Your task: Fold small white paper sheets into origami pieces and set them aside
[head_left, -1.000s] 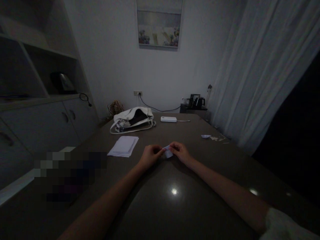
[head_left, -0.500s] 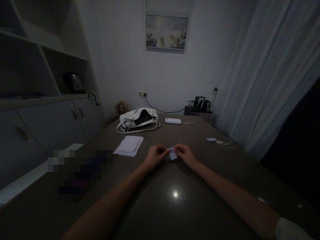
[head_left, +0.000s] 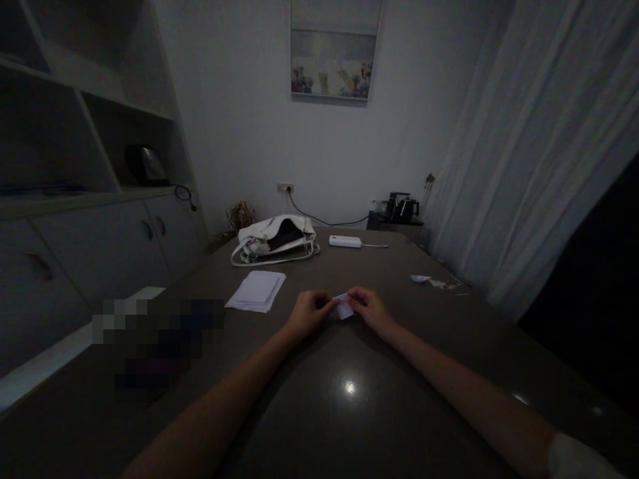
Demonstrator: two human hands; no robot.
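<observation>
A small folded piece of white paper [head_left: 344, 309] is held between my two hands, just above or on the dark table [head_left: 319, 426]. My left hand [head_left: 310, 313] pinches its left edge between thumb and fingers. On the other side, my right hand [head_left: 369, 309] grips the upper right corner. The fingertips hide part of the paper's upper edge. Left of my hands lies a stack of white paper sheets [head_left: 256, 291]. A small folded paper piece [head_left: 420, 279] rests on the table to the right.
Farther back are a white handbag [head_left: 277, 238] with its top gaping and a white power bank [head_left: 345, 241] with a short cord. Pale scraps or marks [head_left: 444, 284] show near the right edge. A blurred patch [head_left: 170, 346] covers something at left.
Almost nothing differs. Both hands keep the same pinch on the paper; the view has shifted very slightly.
</observation>
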